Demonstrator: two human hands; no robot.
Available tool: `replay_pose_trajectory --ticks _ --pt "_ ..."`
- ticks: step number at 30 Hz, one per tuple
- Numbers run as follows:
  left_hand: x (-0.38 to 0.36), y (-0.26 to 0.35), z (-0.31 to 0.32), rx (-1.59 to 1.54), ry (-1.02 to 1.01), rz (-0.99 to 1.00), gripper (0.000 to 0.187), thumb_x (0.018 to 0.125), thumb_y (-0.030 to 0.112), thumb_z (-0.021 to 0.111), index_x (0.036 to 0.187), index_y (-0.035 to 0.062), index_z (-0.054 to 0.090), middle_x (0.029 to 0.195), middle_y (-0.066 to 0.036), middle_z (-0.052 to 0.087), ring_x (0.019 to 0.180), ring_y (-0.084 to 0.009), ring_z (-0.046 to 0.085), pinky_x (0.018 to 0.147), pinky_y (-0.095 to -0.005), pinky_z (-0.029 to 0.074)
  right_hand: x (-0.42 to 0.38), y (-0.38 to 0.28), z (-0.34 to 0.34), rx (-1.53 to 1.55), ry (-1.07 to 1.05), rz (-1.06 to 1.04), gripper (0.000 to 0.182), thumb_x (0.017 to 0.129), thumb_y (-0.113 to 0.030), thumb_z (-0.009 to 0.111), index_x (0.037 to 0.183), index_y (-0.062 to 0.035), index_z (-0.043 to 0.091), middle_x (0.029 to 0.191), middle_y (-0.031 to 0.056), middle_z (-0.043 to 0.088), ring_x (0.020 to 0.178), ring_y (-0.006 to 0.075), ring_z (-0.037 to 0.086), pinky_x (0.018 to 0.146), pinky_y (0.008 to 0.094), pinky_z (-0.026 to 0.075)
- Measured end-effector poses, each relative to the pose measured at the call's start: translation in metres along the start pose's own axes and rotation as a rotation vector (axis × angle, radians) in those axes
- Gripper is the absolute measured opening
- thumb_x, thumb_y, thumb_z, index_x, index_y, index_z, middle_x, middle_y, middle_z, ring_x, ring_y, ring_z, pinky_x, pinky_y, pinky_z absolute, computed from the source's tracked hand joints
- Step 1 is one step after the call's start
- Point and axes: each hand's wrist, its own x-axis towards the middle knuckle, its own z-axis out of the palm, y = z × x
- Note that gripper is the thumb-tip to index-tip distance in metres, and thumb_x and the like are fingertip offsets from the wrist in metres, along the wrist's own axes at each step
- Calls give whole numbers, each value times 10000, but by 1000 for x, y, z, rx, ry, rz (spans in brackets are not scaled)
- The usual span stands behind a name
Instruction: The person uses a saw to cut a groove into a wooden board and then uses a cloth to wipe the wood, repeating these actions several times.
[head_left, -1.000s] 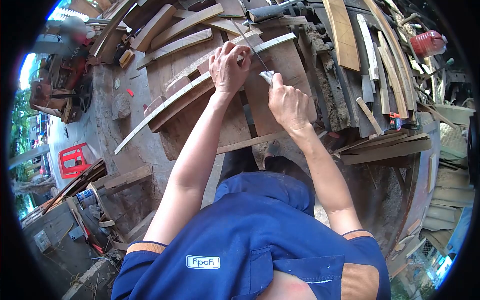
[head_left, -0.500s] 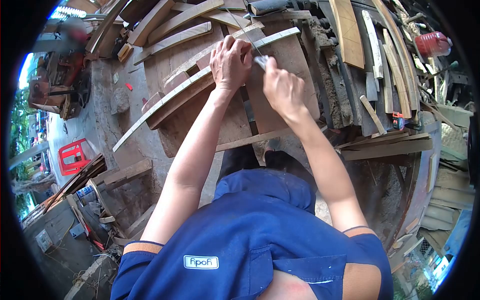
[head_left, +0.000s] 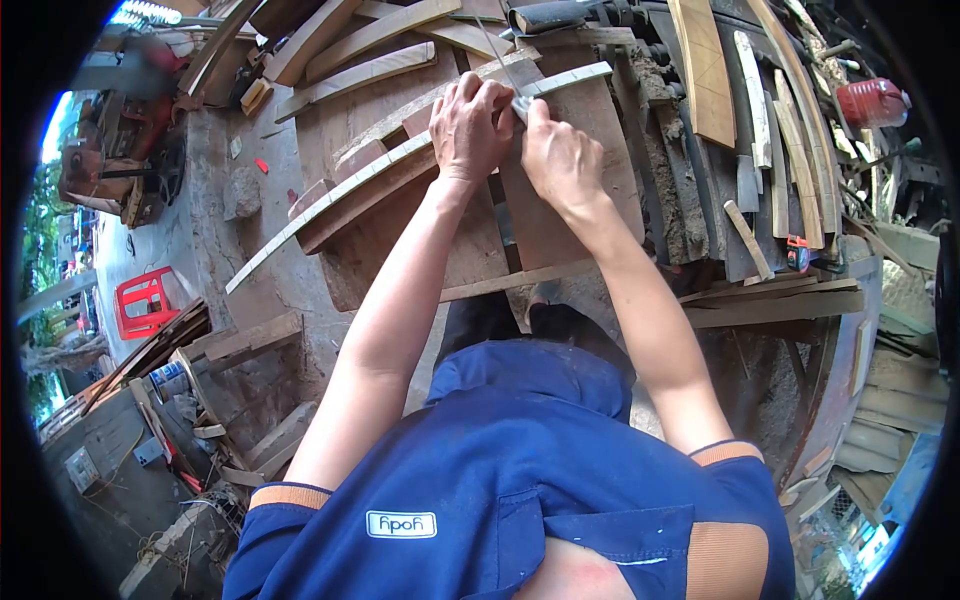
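The pale strip of wood (head_left: 360,182) lies slantwise across the table (head_left: 590,140), from the left of the frame up toward the top centre. The right hand (head_left: 565,155) is closed round the whitish handle (head_left: 521,106) of a thin blade (head_left: 497,50), which crosses the strip near the top centre of the frame. The left hand (head_left: 468,130) lies over the strip with its fingers bent; whether they grip it or only press down cannot be told, as the undersides are hidden. The work in hand seems to be drawing the blade across the wood. To do it well, I would keep the left hand firm and its thumb clear of the blade, hold the blade square to the strip, and stroke evenly with light pressure. The strip is long, narrow and gently bowed, light on its upper face, with dark crosswise lines spaced along it; a browner piece of wood (head_left: 365,207) lies just beside it.
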Motion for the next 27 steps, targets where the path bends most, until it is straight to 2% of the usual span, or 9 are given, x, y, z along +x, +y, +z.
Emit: replay_pose_trajectory --ticks 3,5,8,13,17,19,23,27 --pt "3 0 -1 -6 9 6 160 793 193 757 943 169 708 909 -33 608 925 -266 633 816 -408 503 -28 8 -6 19 45 -41 133 952 -123 484 1030 -32 542 779 213 724 757 386 737 661 494 590" --pt "0 -1 0 -14 1 5 168 792 200 759 949 169 709 909 -36 608 912 -269 635 803 -415 509 -39 10 -14 -34 -7 -8 124 953 -127 491 1027 -38 536 765 204 724 746 379 738 648 486 591" --pt "-1 -1 0 -45 2 -6 141 781 217 743 901 168 687 925 -46 586 951 -261 611 820 -408 480 -37 12 -22 -140 -23 23 104 962 -141 503 1022 -57 516 727 186 720 721 354 741 613 467 590" --pt "0 3 -1 30 -5 11 167 795 200 750 946 163 689 923 -42 597 902 -276 629 795 -414 494 -40 11 -14 -128 -19 -20 93 962 -133 503 1024 -67 521 716 182 719 717 339 744 601 455 590" --pt "0 1 0 30 -30 16 159 778 225 707 923 168 672 951 -46 580 965 -268 601 825 -425 458 -44 11 -12 -127 -29 -16 90 965 -128 494 1020 -67 530 716 177 720 712 339 744 600 455 591" --pt "1 1 1 48 -18 23 149 797 219 719 927 162 675 936 -49 587 949 -274 611 820 -421 471 -40 13 -11 -56 61 -64 92 966 -124 487 1019 -66 535 726 181 722 709 338 744 601 458 593" --pt "-1 1 1 40 -11 17 142 823 220 735 933 149 680 926 -49 602 935 -280 623 817 -417 480 -5 1 0 -97 13 -4 96 962 -117 488 1028 -60 529 774 200 728 746 351 745 640 468 600" --pt "0 1 -4 22 -49 52 142 834 228 740 939 149 687 929 -39 614 947 -265 626 821 -408 475 -18 8 2 -30 25 -16 112 951 -111 497 1042 -49 517 770 202 727 758 363 744 652 478 597"
